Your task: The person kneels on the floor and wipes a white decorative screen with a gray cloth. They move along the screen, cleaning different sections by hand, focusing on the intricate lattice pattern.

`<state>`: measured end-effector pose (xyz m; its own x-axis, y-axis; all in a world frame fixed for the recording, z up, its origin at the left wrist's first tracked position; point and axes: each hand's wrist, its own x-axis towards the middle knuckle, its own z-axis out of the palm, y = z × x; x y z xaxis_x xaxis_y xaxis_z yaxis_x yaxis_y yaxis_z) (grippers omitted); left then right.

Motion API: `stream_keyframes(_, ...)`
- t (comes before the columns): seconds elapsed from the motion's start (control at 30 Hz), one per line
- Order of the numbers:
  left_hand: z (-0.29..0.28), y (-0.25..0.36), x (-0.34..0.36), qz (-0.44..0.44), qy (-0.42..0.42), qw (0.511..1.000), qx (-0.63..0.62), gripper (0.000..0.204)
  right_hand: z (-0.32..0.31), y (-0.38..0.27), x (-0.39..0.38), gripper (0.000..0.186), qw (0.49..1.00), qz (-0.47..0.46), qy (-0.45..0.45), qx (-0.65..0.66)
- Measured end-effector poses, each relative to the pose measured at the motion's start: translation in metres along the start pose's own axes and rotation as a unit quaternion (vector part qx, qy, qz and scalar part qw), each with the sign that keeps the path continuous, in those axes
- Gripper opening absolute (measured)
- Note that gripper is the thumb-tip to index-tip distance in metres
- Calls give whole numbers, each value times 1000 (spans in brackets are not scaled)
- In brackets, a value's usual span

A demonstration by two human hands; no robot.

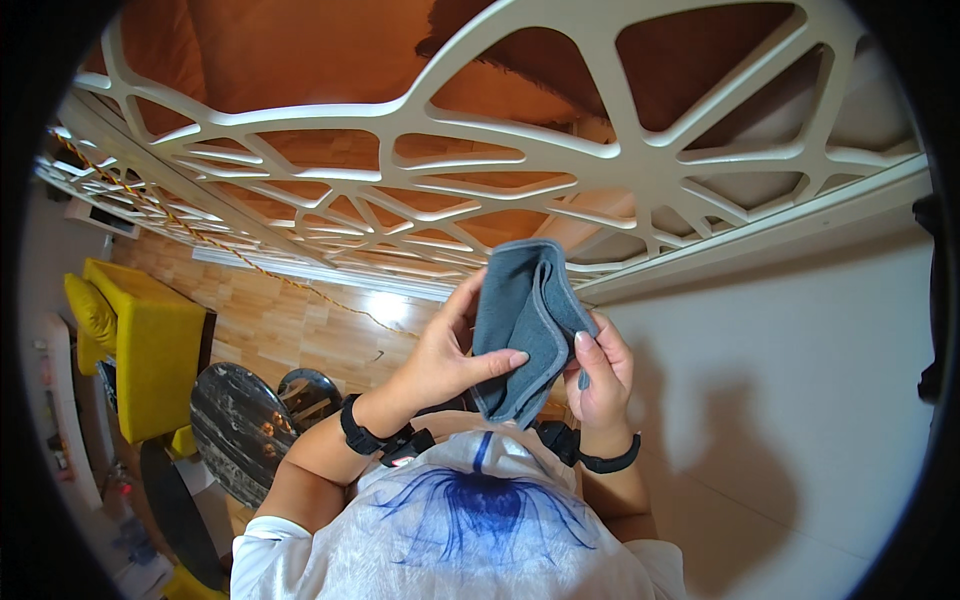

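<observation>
A folded grey-blue cloth (522, 335) with stitched edges is held up in front of my chest. My left hand (455, 350) grips its left side, thumb lying across the upper face and the other fingers behind it. At the right edge, my right hand (602, 368) pinches the cloth between thumb and fingers. The layers part a little near the top, where one fold stands up. Both wrists wear black straps. The fingers behind the cloth are partly hidden.
A white lattice partition (400, 112) rises just ahead of my hands, with orange-brown surfaces behind it. A twisted yellow-orange cord (250, 262) hangs along the left. Lower left are a yellow sofa (160, 350) and a dark round marbled table (235, 425). A pale wall (780, 370) stands at right.
</observation>
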<state>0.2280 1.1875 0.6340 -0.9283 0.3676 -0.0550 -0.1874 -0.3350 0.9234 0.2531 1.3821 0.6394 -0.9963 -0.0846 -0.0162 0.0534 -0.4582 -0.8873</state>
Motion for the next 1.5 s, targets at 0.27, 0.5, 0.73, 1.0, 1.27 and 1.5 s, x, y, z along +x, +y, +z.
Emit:
stream_keyframes(0.27,13,-6,1,13,12,998,-63,71,-19,-5,-1,32,999,-18,33,17)
stream_keyframes(0.5,24,-14,5,66,-72,995,-12,40,-15,-4,4,29,997,-35,59,-22)
stream_keyframes(0.73,30,-18,8,33,-8,992,121,59,-3,0,4,48,996,-25,-81,-33)
stream_keyframes(1.0,24,-20,4,35,31,999,22,29,-6,8,3,40,997,-30,-71,-24)
stream_keyframes(1.27,19,-23,5,44,-2,993,111,35,11,18,10,50,980,-133,-43,-143)
stream_keyframes(1.5,3,-28,9,109,76,978,162,25,-4,-1,9,20,983,-73,117,-122)
